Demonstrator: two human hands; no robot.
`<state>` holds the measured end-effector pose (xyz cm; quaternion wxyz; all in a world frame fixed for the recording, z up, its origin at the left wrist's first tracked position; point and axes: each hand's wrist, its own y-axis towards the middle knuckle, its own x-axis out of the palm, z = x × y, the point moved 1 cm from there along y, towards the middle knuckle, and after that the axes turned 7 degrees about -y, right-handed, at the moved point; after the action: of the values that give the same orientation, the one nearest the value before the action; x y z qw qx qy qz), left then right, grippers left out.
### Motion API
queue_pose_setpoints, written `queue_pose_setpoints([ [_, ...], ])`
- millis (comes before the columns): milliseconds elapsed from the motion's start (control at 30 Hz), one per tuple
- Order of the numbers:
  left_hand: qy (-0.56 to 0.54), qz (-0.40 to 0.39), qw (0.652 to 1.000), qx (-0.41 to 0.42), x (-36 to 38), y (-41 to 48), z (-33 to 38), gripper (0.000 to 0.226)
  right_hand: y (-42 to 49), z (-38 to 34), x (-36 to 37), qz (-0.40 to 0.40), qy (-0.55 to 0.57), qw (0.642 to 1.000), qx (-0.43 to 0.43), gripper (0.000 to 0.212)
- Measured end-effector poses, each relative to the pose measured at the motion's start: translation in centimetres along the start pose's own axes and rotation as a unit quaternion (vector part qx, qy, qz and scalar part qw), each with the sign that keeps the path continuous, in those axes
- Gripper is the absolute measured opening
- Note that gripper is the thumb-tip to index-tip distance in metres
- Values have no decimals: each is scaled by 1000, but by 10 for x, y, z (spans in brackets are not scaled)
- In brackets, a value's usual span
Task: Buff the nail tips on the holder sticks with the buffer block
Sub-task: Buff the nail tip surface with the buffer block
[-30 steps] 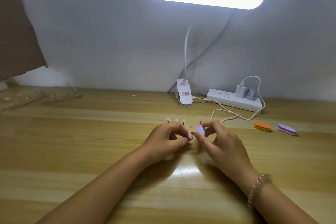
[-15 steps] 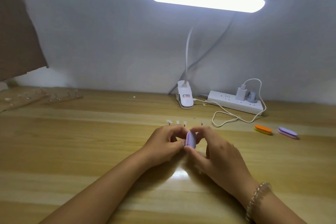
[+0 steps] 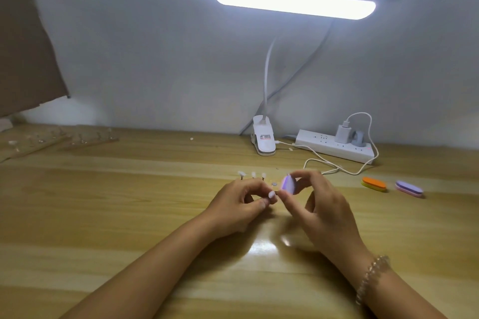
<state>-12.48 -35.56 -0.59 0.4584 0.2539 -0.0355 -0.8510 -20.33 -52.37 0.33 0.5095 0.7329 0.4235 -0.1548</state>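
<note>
At centre, three nail tips (image 3: 253,175); rightward, two buffers (image 3: 374,184)

The wooden table (image 3: 103,215) carries a lamp clip (image 3: 263,141) and white power strip (image 3: 334,147) at the back, an orange buffer (image 3: 374,184) beside a purple buffer (image 3: 409,188) on the right, and nail tips on sticks (image 3: 253,175) standing mid-table.
</note>
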Motion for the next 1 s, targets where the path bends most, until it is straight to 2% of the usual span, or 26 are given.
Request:
queue_pose_setpoints([
  [67,-1,0,1000,-4,0,0,1,21,-6,-8,2,-31,-28,998,-54,37],
  [133,1,-2,1000,-2,-1,1,1,22,-9,-11,5,-72,-47,994,-71,37],
  [267,-6,1,1000,12,-1,-1,4,24,-1,0,2,-31,-24,999,-2,31],
  [333,-11,3,1000,9,-1,-1,4,21,-5,-3,1,-19,-33,999,-29,32],
  [433,-11,1,1000,5,-1,0,2,24,-10,-10,5,-63,-63,993,-74,37],
  [567,-21,-1,1000,12,-1,-1,3,19,-1,-1,2,-23,-30,999,2,37],
  [633,-18,0,1000,7,-1,-1,3,18,-4,-4,0,-13,-32,999,-15,38],
  [733,-6,3,1000,4,-1,0,1,20,-10,-12,4,-64,-69,993,-65,36],
  [867,-10,8,1000,7,-2,0,2,21,-1,-3,1,-38,-44,998,9,36],
  [933,-5,6,1000,8,-1,0,1,20,-3,-6,-1,-21,-47,999,-15,39],
  [1000,4,2,1000,11,-1,-1,1,21,-9,-14,0,-41,-81,993,-77,39],
])
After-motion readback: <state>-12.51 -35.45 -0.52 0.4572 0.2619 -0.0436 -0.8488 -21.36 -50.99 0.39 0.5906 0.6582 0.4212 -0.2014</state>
